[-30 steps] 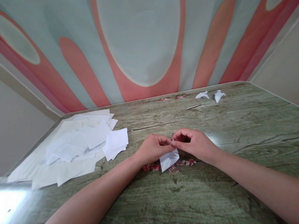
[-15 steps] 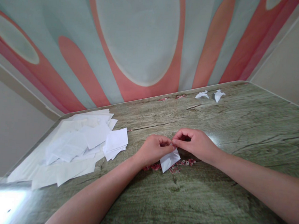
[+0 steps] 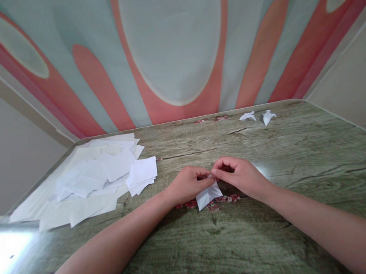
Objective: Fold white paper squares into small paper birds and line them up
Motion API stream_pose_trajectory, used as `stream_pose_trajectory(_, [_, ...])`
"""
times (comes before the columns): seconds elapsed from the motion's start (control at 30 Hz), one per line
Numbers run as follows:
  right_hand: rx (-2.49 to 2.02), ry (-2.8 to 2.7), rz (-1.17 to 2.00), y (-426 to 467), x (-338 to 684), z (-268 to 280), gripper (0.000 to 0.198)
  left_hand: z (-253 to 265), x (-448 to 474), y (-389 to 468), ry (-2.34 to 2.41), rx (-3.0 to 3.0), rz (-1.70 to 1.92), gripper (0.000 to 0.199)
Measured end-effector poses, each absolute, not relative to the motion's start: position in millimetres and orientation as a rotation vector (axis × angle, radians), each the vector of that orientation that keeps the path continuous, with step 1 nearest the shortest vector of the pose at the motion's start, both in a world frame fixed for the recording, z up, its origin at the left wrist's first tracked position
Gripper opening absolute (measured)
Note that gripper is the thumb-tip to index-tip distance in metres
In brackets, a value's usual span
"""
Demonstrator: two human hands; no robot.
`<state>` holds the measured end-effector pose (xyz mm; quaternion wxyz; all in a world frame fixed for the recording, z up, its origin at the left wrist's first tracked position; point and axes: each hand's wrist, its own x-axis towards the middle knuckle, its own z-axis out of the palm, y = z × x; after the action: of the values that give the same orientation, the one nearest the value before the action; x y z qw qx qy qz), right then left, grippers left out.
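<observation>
A small folded piece of white paper (image 3: 208, 195) with crease lines lies at the middle of the wood-grain table (image 3: 178, 249), its upper edge under my fingers. My left hand (image 3: 192, 181) pinches that edge between thumb and fingers from the left. From the right, my right hand (image 3: 235, 175) pinches the top corner, its thumb and forefinger meeting close to the left fingertips. The fingers cover the upper part of the paper.
To the left spreads a heap of loose white sheets (image 3: 83, 176), with a small stack of white paper squares (image 3: 142, 172) at its right side. Two folded paper figures, one (image 3: 248, 115) beside the other (image 3: 268, 117), sit near the table's far edge by the patterned wall (image 3: 167, 44).
Both hands have stayed almost in place. The right corner of the folded paper has shifted very slightly to the right.
</observation>
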<state>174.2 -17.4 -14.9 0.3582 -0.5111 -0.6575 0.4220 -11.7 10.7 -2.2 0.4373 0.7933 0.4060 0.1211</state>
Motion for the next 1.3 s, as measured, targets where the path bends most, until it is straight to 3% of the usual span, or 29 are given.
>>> stream_pose_trajectory(0.17, [-1.328, -1.684, 1.037, -18.8, 173.7, -15.6, 0.021, -5.4, -11.3, 12.5, 1.067, 1.906, 0.439, 0.035])
stream_pose_trajectory(0.4, [-1.144, -2.064, 0.248, -42.3, 158.2, -4.7, 0.01, -9.3, -8.9, 16.4, 1.152, 1.808, 0.727, 0.022])
stream_pose_trajectory(0.57, [-1.175, -2.202, 0.132, -48.9, 152.1, -1.5, 0.024, -11.6, -4.3, 13.9, 1.15, 1.556, 0.799, 0.022])
stream_pose_trajectory(0.67, [-1.268, -2.197, 0.093, -42.5, 155.5, -8.2, 0.019, -13.1, -4.9, 14.4, 1.106, 1.566, 0.769, 0.015])
stream_pose_trajectory(0.93, [-1.304, -2.055, 0.296, -18.5, 172.9, -32.5, 0.009, -25.9, -13.1, 21.6, 1.044, 1.735, 0.641, 0.021])
stream_pose_trajectory(1.3, [-1.391, -1.818, 0.687, -18.8, 170.3, -17.7, 0.014, -13.0, -15.1, 20.3, 1.125, 2.157, 0.86, 0.003])
